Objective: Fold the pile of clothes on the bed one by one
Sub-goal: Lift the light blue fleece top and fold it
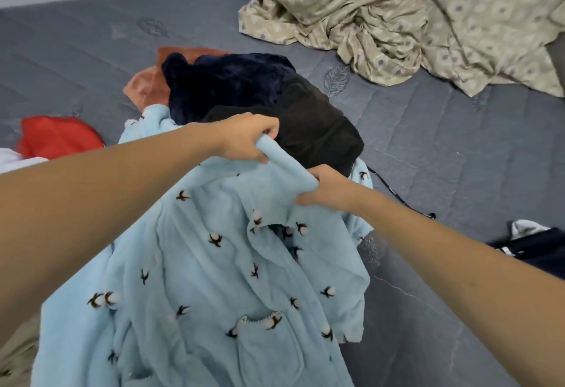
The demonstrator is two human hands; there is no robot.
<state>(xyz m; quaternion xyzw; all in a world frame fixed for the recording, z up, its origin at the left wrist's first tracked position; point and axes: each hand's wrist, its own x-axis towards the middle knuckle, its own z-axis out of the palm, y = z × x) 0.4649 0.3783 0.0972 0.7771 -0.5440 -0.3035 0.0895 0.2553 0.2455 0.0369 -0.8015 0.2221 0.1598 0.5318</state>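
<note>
A light blue fleece garment (214,279) with small dark and white flower marks and a front pocket hangs lifted over the grey bed (443,157). My left hand (247,138) grips its upper edge, and my right hand (328,192) pinches the same edge a little lower to the right. Behind my hands lies the pile: a dark navy fuzzy garment (223,83), a black garment (318,129) and an orange-brown piece (146,83) underneath.
A red cloth (58,137) and a bit of white fabric (12,158) lie at the left. A crumpled patterned beige sheet (412,16) fills the far right. A dark item with white trim (532,246) lies at the right edge, near a thin black cord (394,194).
</note>
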